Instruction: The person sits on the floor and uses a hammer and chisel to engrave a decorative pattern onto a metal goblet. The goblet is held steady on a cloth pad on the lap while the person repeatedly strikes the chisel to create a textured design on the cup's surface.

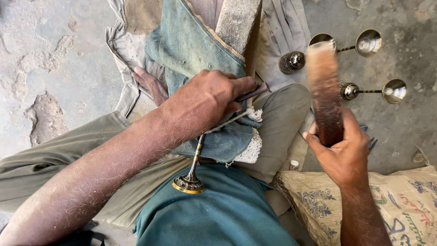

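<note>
The left hand [205, 102] reaches across the lap, knuckles up, its grip closed on a dark tool [252, 92] and pressing on a brass stem [196, 157] whose ornate round base [187, 184] points toward the body. The right hand [346, 155] is raised, its grip wrapped around a wooden mallet [324, 91], blurred. The stem lies against a blue cloth [195, 45] draped over a stone block [237, 20] between the legs. The floor [54, 59] is cracked concrete. Three more brass pieces [364, 91] lie beyond the mallet; a printed sack [400, 205] lies beside the right arm.
</note>
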